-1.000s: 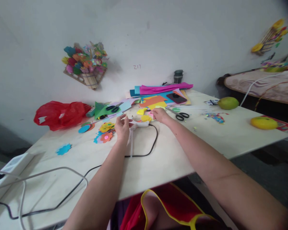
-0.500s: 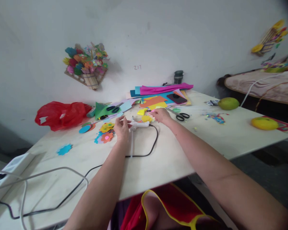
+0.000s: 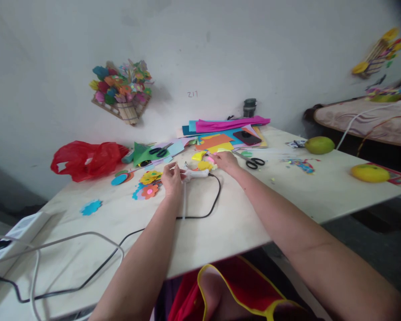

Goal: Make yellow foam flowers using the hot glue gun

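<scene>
1. Glue gun [image 3: 200, 174], white plastic with a trailing black cord [image 3: 216, 198], lies on the pale tabletop [image 3: 220, 236] just right of your left hand [image 3: 172, 178] and nearer to you than your right hand's fingertips.
2. Your two hands are well apart, with the tool's body in the space between them.
3. Your left fingers are curled at the tool's left end; whether they grip it, I cannot tell.
4. Your right hand [image 3: 225, 161] reaches past the cord end, fingertips down beside a small pink scrap [image 3: 210, 158]; whether they pinch it is too small to tell.
5. A flat yellow paper cut-out [image 3: 205, 165] sits between your hands, just beyond the tool.
6. Black-handled metal scissors [image 3: 255, 163] rest right of your right hand; an orange paper flower with a pink centre [image 3: 149, 191] lies left of your left.
</scene>
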Tool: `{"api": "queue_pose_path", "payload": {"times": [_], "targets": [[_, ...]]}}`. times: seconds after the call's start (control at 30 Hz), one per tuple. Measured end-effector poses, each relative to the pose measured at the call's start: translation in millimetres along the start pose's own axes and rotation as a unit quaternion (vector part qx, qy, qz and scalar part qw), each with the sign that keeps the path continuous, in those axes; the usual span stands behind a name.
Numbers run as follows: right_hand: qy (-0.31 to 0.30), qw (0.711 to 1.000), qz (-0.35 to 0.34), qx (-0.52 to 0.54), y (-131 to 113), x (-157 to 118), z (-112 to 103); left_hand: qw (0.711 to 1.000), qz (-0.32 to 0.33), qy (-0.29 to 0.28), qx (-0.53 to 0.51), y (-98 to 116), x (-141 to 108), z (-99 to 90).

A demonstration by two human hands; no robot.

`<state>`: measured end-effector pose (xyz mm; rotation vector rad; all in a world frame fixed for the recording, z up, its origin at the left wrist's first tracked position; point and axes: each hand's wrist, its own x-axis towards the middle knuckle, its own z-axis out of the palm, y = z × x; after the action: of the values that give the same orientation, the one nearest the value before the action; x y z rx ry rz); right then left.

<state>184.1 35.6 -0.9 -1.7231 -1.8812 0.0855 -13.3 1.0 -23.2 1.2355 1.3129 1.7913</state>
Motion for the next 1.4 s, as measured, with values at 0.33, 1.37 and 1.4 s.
{"api": "queue_pose_path", "payload": {"times": [0.33,1.37,1.4], "targets": [[0.000,0.995,-0.037,0.093,7,2,17,0.985,-0.114,0.012,-0.127,-7,2,-3.3],[-0.007,0.995,-0.009,0.094,9,4,16,0.988,-0.110,0.014,-0.112,-15,5,-0.3],[-0.005,0.996,-0.011,0.085,9,4,14,0.987,-0.111,0.014,-0.112,-15,5,-0.2]]}}
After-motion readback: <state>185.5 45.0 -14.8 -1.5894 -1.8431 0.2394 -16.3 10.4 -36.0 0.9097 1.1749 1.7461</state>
